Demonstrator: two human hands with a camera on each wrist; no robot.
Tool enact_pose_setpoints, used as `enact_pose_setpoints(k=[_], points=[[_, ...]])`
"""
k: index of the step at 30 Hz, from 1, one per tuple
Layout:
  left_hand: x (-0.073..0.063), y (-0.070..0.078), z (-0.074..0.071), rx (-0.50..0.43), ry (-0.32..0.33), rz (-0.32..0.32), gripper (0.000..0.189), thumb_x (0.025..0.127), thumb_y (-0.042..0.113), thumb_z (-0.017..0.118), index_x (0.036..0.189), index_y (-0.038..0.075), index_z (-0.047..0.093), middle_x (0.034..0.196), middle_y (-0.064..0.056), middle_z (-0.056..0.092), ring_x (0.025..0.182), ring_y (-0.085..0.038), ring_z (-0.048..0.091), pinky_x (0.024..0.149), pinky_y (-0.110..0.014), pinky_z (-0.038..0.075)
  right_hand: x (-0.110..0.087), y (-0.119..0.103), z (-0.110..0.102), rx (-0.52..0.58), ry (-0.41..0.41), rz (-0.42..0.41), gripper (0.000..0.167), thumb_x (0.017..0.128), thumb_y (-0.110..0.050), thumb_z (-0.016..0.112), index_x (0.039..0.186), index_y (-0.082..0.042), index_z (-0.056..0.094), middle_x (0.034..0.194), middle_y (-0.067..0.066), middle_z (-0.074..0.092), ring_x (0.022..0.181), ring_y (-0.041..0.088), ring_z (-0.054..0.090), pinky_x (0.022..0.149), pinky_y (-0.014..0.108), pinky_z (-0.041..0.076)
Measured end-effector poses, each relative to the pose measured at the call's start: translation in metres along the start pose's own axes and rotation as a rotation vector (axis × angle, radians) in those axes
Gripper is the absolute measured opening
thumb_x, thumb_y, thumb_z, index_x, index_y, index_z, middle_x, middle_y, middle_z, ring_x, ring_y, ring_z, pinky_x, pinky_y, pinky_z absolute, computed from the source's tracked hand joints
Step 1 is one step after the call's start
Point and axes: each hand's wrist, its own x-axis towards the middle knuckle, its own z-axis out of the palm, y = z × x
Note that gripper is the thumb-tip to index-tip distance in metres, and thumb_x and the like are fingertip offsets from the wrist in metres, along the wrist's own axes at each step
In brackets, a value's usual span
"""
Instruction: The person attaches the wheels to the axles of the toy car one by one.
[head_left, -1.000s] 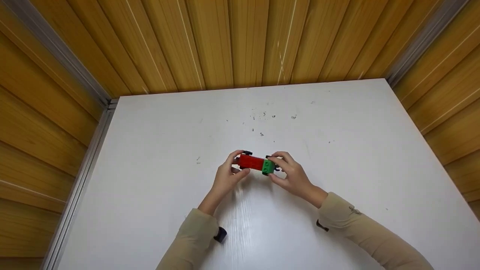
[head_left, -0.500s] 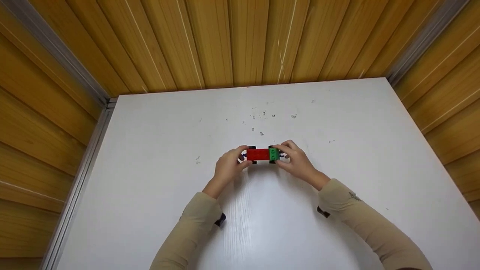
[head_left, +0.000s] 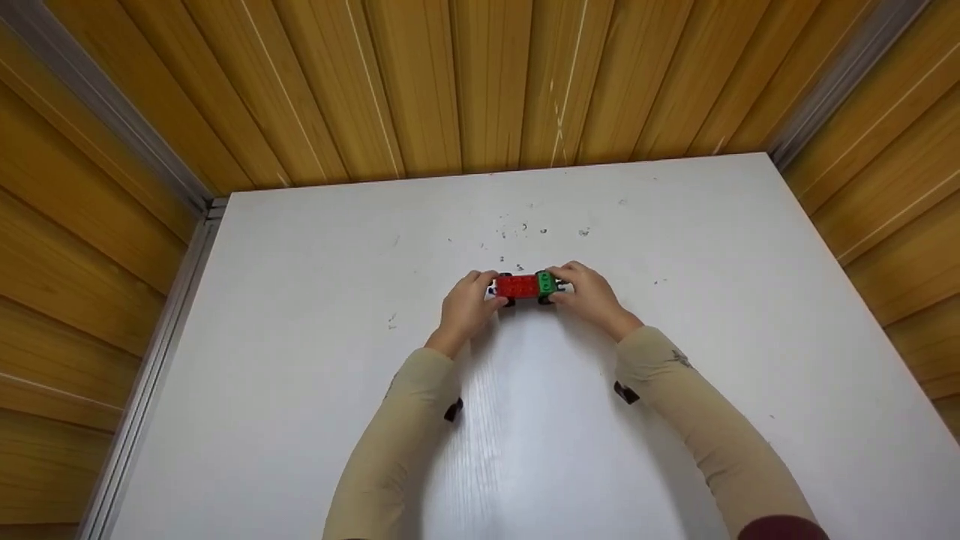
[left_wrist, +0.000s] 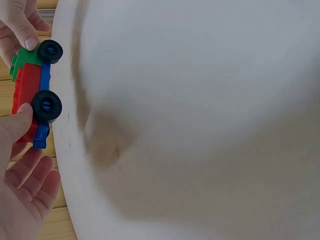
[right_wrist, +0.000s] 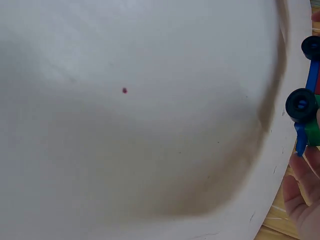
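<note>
A toy block car is held lengthwise between both hands in the head view. It has a red brick body, a green studded brick at the right end, a blue base and black wheels. My left hand pinches the red end between thumb and fingers. At the green end, my right hand grips with thumb and fingers on opposite sides. A blue hook sticks out from the base there. Whether the wheels touch the tabletop, I cannot tell.
The white table carries dark scuffs around its middle. Yellow wood-grain panels stand behind it and on both sides, with metal rails at the corners. Dark wrist devices show under the beige sleeves.
Both hands have carried the car farther from the body, toward the back of the table. It was slanted and now lies nearly level across the view. Both grips persist.
</note>
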Motion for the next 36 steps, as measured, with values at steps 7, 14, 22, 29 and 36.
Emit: enact_pose_setpoints(k=[7, 14, 22, 29, 36], points=[[0.003, -0.008, 0.012, -0.019, 0.000, -0.021, 0.044, 0.083, 0.029, 0.059, 0.123, 0.011, 0.050, 0.114, -0.007, 0.057, 0.107, -0.021, 0.053, 0.090, -0.034, 0.043, 0.010, 0.004, 0.008, 0.033, -0.063, 0.060, 0.045, 0.079, -0.010, 0.063, 0.122, -0.008, 0.053, 0.106, 0.016, 0.056, 0.100, 0.029, 0.053, 0.087, 0.042, 0.042], [0.004, -0.010, 0.012, -0.045, -0.048, -0.065, 0.045, 0.084, 0.030, 0.058, 0.123, 0.011, 0.050, 0.110, -0.007, 0.058, 0.103, -0.019, 0.054, 0.090, -0.034, 0.043, 0.013, 0.006, 0.011, 0.178, -0.068, 0.154, 0.047, 0.077, -0.006, 0.064, 0.122, -0.008, 0.053, 0.111, 0.018, 0.056, 0.102, 0.026, 0.049, 0.090, 0.037, 0.041], [0.004, -0.013, 0.012, -0.045, -0.051, -0.062, 0.043, 0.082, 0.030, 0.060, 0.121, 0.014, 0.053, 0.099, -0.005, 0.060, 0.087, -0.016, 0.053, 0.082, -0.032, 0.045, 0.013, 0.004, 0.013, 0.180, -0.082, 0.198, 0.047, 0.078, -0.008, 0.063, 0.123, -0.010, 0.052, 0.105, 0.016, 0.055, 0.094, 0.021, 0.047, 0.083, 0.031, 0.041], [0.007, -0.014, 0.011, -0.042, -0.052, -0.077, 0.044, 0.083, 0.030, 0.059, 0.123, 0.015, 0.052, 0.105, -0.006, 0.060, 0.095, -0.018, 0.055, 0.088, -0.033, 0.044, 0.013, 0.003, 0.014, 0.183, -0.058, 0.202, 0.048, 0.078, -0.009, 0.064, 0.124, -0.011, 0.051, 0.102, 0.015, 0.055, 0.091, 0.021, 0.047, 0.079, 0.030, 0.040], [0.009, -0.011, 0.009, -0.037, -0.074, -0.106, 0.045, 0.083, 0.028, 0.059, 0.125, 0.016, 0.050, 0.111, -0.006, 0.059, 0.102, -0.019, 0.054, 0.093, -0.033, 0.042, 0.013, 0.004, 0.014, 0.171, -0.037, 0.185, 0.048, 0.078, -0.011, 0.064, 0.124, -0.012, 0.051, 0.103, 0.016, 0.056, 0.094, 0.025, 0.052, 0.075, 0.030, 0.043]])
